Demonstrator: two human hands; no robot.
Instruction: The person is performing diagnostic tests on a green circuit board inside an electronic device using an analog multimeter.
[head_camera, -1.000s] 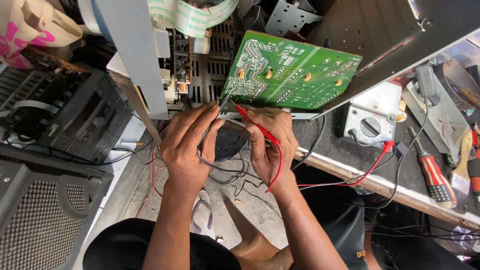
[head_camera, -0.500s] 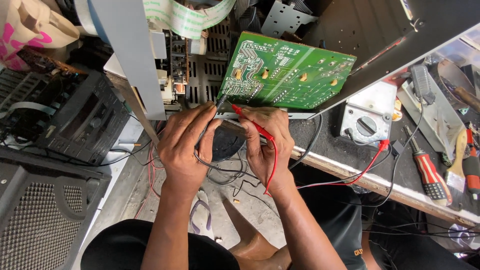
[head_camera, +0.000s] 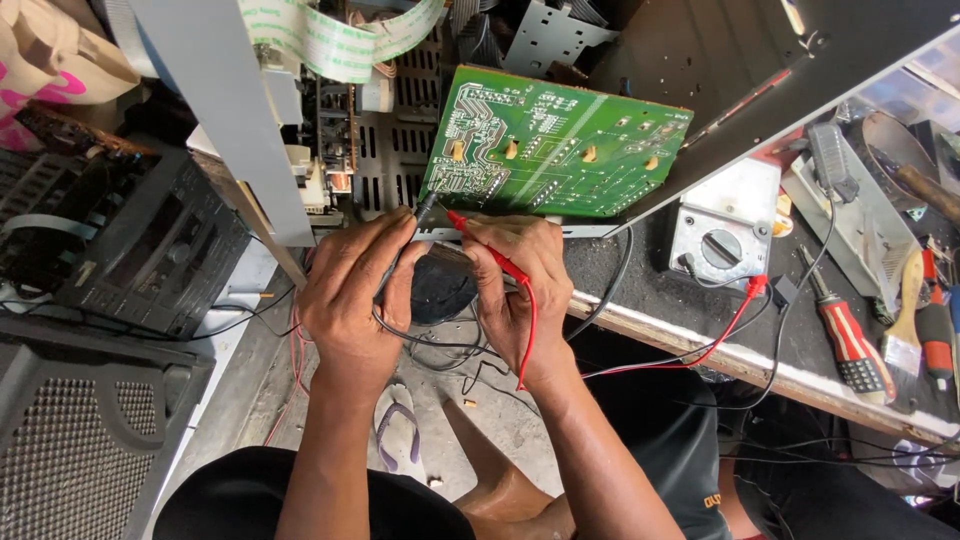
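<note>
My left hand (head_camera: 350, 295) grips a black test probe (head_camera: 420, 215) whose tip touches the lower left edge of a green circuit board (head_camera: 555, 140). My right hand (head_camera: 520, 280) pinches a red test probe (head_camera: 490, 250), its tip also at the board's lower left corner. The red lead (head_camera: 720, 335) and a black lead run right to a grey multimeter (head_camera: 725, 225) lying on the bench. The board stands tilted against an open grey metal chassis (head_camera: 380, 130).
A red-handled screwdriver (head_camera: 848, 335), a brush (head_camera: 905, 320) and other tools lie on the bench (head_camera: 700, 355) at right. A black stereo unit (head_camera: 130, 245) and a speaker grille (head_camera: 70, 440) sit at left. A white ribbon cable (head_camera: 335, 40) hangs above. A sandal (head_camera: 400, 430) lies on the floor.
Both hands have stayed at the board's lower left corner, with the probe tips shifted only slightly. The view has drifted a little.
</note>
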